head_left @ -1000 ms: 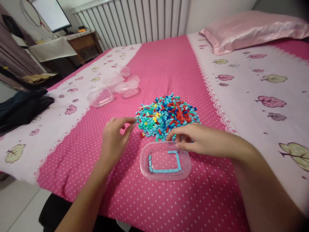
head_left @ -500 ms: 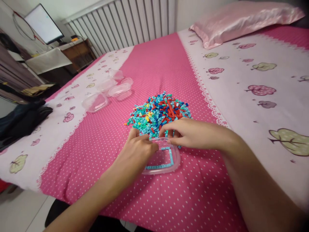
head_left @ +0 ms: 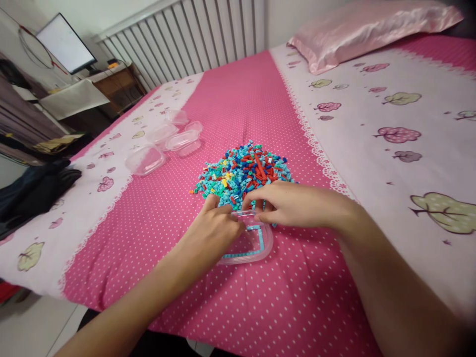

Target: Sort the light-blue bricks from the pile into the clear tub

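Left hand (head_left: 219,227) has moved right, hiding part of the tray (head_left: 268,245); right hand (head_left: 288,201) partly blocks the brick pile (head_left: 241,171); fingers (head_left: 256,194) half-curled, holds unclear; tubs (head_left: 182,141) far left.

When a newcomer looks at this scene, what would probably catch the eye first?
Most likely the heap of small multicoloured bricks, bright against the pink dotted bedspread near the middle of the view. Just in front of it, the left hand partly covers a clear plastic tray holding a line of light-blue bricks. A shiny pink pillow at the upper right also stands out.
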`<state>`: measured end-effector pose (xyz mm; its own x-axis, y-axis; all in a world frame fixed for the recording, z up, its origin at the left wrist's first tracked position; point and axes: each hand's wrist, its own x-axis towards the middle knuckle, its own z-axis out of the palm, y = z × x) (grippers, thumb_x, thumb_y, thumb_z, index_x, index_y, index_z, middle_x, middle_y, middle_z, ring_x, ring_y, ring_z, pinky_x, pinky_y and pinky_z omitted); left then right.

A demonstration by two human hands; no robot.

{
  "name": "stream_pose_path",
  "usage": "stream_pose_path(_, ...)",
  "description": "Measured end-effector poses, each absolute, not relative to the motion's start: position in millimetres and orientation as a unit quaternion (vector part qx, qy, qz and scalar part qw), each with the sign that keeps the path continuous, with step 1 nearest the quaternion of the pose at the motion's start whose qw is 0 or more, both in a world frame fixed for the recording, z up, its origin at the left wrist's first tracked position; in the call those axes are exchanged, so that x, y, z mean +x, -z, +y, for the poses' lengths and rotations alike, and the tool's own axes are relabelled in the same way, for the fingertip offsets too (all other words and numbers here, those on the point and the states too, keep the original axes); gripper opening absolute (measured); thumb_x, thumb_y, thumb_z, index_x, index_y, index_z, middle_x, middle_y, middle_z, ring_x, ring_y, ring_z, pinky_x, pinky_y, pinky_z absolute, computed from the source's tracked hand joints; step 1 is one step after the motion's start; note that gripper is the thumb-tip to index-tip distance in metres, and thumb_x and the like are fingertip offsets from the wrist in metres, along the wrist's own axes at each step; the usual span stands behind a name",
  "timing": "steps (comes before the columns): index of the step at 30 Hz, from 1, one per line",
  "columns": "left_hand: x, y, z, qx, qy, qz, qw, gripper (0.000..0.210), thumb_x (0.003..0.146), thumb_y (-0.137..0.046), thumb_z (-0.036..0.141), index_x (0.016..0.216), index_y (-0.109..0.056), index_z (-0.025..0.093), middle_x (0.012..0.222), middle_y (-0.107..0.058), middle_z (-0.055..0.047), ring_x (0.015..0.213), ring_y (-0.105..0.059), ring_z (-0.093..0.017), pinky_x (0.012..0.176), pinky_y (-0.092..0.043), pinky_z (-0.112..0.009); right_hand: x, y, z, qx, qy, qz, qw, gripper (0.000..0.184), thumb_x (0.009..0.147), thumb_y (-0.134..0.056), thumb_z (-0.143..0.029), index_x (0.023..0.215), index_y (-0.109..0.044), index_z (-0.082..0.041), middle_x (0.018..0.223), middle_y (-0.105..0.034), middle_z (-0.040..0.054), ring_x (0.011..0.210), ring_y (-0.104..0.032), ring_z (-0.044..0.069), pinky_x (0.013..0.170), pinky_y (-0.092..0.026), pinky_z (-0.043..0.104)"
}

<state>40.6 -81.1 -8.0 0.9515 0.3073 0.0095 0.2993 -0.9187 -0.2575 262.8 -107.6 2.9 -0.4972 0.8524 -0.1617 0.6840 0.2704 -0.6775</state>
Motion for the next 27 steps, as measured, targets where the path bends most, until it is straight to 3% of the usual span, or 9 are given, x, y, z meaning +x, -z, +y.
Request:
stream_pose_path(9, 40.4, 4.3, -78.3, -0.976, 0.012, -0.151, 0.158, 0.022, 0.089, -0.080, 0.019, 0.070, -0.072, 0.023, 0.083, -0.064, -0.003, 0.090, -0.050, -0.023, 0.087, -0.025, -0.042, 265.2, -0.1, -107.5, -0.487, -0.360, -0.786, 0.120, 0.018, 0.090, -0.055, -0.017, 0.098, -0.070, -0.020, 0.086, -0.071, 0.0019, 0.074, -0.060, 0.017, 0.066, -0.038, 0.029)
stream_pose_path(21, 36.5, 7.2, -62.2, -0.975, 0.013, -0.171, 0.140, 0.019, 0.084, -0.086, 0.028, 0.068, -0.075, 0.025, 0.089, -0.061, -0.003, 0.089, -0.046, -0.021, 0.090, -0.025, -0.042, 262.4, 1.5, -108.1, -0.490, -0.362, -0.785, 0.111, 0.008, 0.088, -0.057, -0.016, 0.083, -0.061, -0.021, 0.067, -0.059, -0.0035, 0.060, -0.052, 0.013, 0.059, -0.032, 0.028)
stream_pose_path(27, 42.8, 11.3, -65.2, -0.979, 0.024, -0.145, 0.143, 0.019, 0.090, -0.081, 0.025, 0.072, -0.074, 0.024, 0.092, -0.063, -0.002, 0.091, -0.047, -0.020, 0.095, -0.025, -0.043, 262.9, 1.9, -106.8, -0.497, -0.357, -0.784, 0.106, 0.007, 0.089, -0.057, -0.019, 0.088, -0.063, -0.021, 0.072, -0.063, -0.0017, 0.065, -0.055, 0.015, 0.061, -0.034, 0.029)
